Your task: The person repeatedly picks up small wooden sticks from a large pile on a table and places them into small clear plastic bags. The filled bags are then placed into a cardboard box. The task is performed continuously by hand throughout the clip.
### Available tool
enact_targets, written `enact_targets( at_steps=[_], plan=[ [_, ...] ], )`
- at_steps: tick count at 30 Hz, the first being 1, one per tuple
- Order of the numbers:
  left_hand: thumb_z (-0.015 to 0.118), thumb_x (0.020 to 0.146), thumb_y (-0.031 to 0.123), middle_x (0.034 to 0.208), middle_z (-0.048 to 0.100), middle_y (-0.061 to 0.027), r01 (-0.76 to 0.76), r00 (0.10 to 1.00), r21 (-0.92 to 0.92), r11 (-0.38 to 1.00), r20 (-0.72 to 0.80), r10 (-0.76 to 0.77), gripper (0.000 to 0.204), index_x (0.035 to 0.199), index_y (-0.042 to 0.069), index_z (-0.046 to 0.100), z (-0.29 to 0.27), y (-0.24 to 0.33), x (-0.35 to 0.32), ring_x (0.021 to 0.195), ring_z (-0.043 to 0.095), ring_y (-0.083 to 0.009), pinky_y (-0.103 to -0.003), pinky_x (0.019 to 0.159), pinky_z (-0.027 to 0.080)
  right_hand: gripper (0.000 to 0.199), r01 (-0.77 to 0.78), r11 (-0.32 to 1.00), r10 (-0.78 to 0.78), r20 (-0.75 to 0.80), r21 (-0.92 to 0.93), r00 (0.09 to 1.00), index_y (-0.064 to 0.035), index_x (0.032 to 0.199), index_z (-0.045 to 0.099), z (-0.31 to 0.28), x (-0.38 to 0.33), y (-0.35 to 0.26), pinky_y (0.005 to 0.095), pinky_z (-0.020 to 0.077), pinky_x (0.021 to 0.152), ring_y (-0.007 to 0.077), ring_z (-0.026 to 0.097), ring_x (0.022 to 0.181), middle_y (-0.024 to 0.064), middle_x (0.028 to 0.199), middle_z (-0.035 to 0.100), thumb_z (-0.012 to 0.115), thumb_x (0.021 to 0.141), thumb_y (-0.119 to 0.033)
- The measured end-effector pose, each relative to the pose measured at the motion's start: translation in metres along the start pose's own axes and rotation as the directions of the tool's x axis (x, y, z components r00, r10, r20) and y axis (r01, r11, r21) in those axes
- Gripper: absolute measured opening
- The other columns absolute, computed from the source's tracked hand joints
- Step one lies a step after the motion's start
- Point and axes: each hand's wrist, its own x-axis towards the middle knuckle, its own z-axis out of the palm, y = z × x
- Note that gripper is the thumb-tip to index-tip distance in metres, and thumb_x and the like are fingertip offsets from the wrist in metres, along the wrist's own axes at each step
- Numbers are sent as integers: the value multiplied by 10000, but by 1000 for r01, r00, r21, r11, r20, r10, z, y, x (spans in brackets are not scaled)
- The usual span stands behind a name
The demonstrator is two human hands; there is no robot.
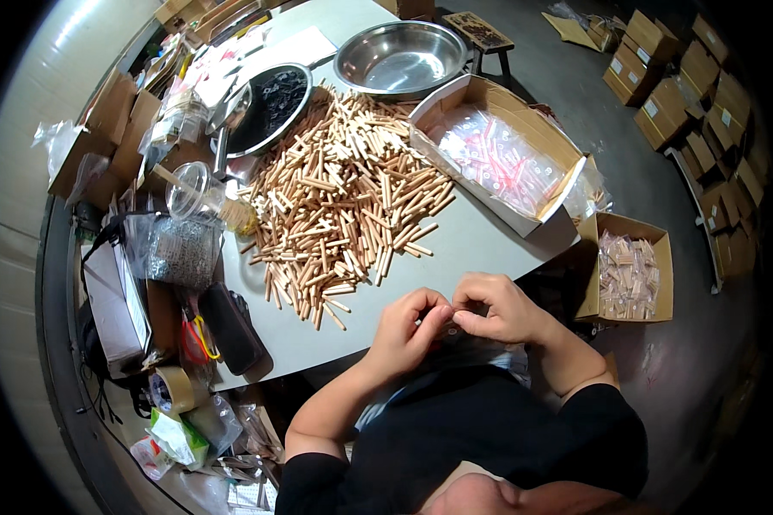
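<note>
head view: left hand [408, 330] and right hand [500, 311] meet at curled fingertips; whether they grip anything, i cannot tell. wooden sticks [343, 202] lie heaped on the table [477, 249] beyond; a stray knock could roll some off.

Decent light on L hand [412, 328] & R hand [500, 314], both fairly sharp; detail btwn them too small to read. Stick pile [343, 202] ahead of hands v. bright, palest at far side. Glare on steel basin [401, 64] beyond, also clear bags [498, 159] ahead-R. Floor [648, 365] R of hands dim. Shirt [489, 429] nearer than hands goes near-blk. Fisheye bends wall [13, 215] far L; outer rim blk.
</note>
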Motion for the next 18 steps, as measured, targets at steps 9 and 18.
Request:
enact_targets(
  at_steps=[9, 18],
  plan=[
    [586, 994, 111, 898, 604, -21, 194, 970, -482, 854, 225, -93, 153, 1092, 4, 541, 18, 6, 32, 784, 546, -79, -218, 703, 450, 174, -164, 767, 230, -28, 621, 973, -35, 821, 567, -18, -27, 19, 211, 401, 692, 39, 467, 756, -31, 796, 540, 657, 931, -136],
    [760, 796, -65, 1043, 637, -79, 268, 927, -486, 832, 365, -86, 516, 1223, 41, 490, 30, 6, 40, 934, 626, -134, -283, 813, 530, 250, -111, 713, 256, -110, 693, 960, -52, 749, 564, -34, -49, 19, 229, 368, 643, 75, 463, 712, -6, 779, 534, 747, 876, -166]
  ],
)
